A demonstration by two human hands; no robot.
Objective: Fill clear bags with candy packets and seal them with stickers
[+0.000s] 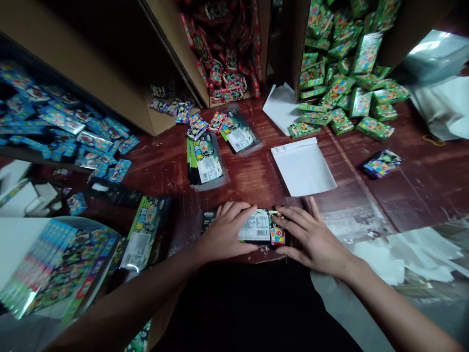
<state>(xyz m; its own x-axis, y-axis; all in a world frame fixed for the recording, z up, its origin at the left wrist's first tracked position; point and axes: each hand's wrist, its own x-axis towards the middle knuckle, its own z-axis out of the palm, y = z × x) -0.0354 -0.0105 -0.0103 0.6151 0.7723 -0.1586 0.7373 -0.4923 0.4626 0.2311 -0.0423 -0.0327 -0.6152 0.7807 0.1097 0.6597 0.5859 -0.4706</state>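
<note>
At the table's near edge lies a long dark pack (259, 225) with a white printed label. My left hand (229, 231) lies across its left half, fingers over the far edge and thumb along the near one. A small red candy box (277, 235) sits at the pack's right end. Around this box my right hand (306, 234) closes, its fingertips on the top and the thumb at the near side; the index finger and thumb partly hide it. Just beyond my hands are a white paper sheet (304, 166) and black-and-green printed packs (208, 164).
Cardboard cartons at the back hold red boxes (229, 73) and green boxes (339, 90), some spilled out. Blue boxes (91, 142) heap at left. A purple box (383, 164) lies right. Filled clear bags (54, 264) stand front left; paper scraps (414, 252) lie front right.
</note>
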